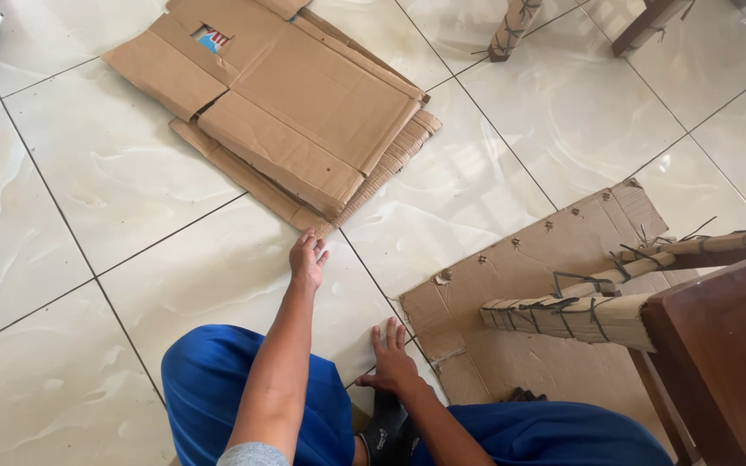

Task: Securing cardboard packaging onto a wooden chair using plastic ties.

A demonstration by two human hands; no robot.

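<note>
Crouched, left hand (307, 259) reaches open toward cardboard stack (278, 103), right hand (390, 362) flat, empty on floor (88, 190); glossy tile could slip.

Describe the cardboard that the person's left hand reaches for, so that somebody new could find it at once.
On the glossy cream tiled floor there are two lots of brown cardboard. The one meant is the stack of flattened brown cardboard boxes at the top, just beyond the left hand. Unlike the single punctured cardboard sheet beside the right hand, it is layered, with folded flaps and no holes.
</note>
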